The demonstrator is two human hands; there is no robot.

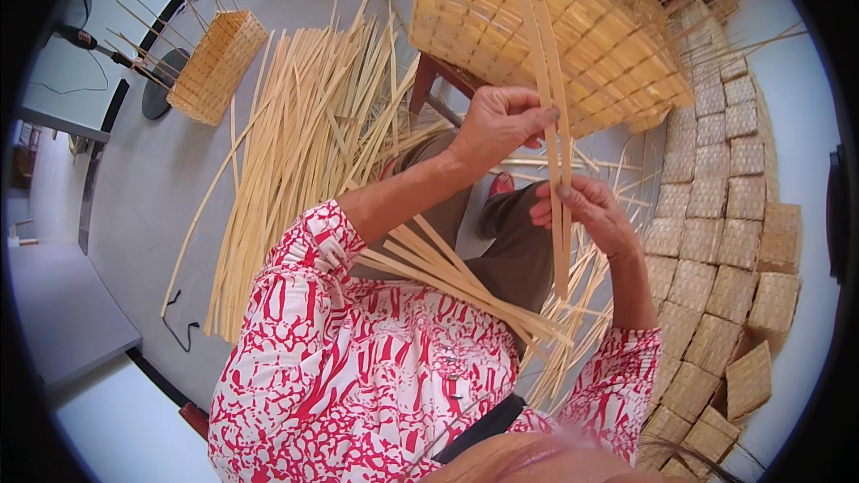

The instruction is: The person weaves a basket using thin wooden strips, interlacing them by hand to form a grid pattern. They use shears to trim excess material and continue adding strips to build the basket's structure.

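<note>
Pale bamboo is everywhere in this view. At far left a small rectangular woven bamboo basket [217, 65] with loose uprights sticking out stands on the grey floor [152, 179]. Just right of it lies a wide heap of long flat bamboo strips [304, 143], fanned out across the floor. Toward the middle, the left hand [497, 123] is raised and pinches the two thin upright bamboo strips [553, 125] between thumb and fingertips — the strips rise in front of the large half-woven bamboo basket [546, 31], which rests tilted on a dark red wooden stool [440, 82]. Lower down, the right hand [586, 210] grips the same pair of strips, fingers curled round them. A further bundle of strips [456, 277] lies slantwise across the person's lap, against the red-and-white patterned sleeve [313, 259]. At far right, rows of small square woven bamboo mats [716, 215] lie overlapping along the floor
</note>
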